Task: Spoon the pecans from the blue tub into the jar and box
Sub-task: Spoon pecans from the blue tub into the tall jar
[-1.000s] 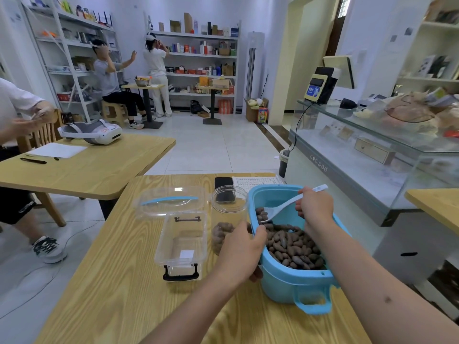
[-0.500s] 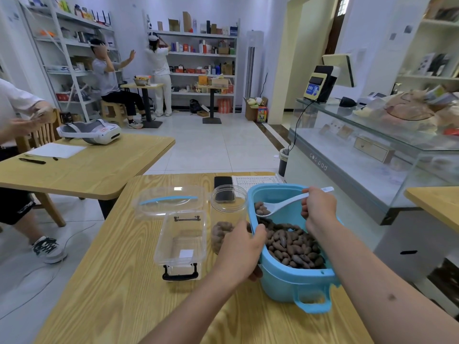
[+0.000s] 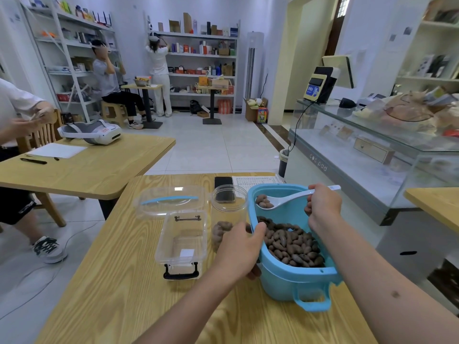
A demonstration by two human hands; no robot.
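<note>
Right hand (image 3: 323, 207) closed around white spoon (image 3: 285, 199), a few pecans (image 3: 293, 242) in its bowl, above blue tub (image 3: 295, 279). Left hand (image 3: 238, 252) gripping the tub's near rim. Jar (image 3: 228, 209) just left of the tub, clear box (image 3: 182, 240) beside it.

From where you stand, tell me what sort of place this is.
Probably a small shop doubling as a workspace. A glass display counter with a payment terminal stands on the right, stocked shelves line the back wall, and wooden tables fill the floor, the near table holding the blue tub of pecans.
</note>
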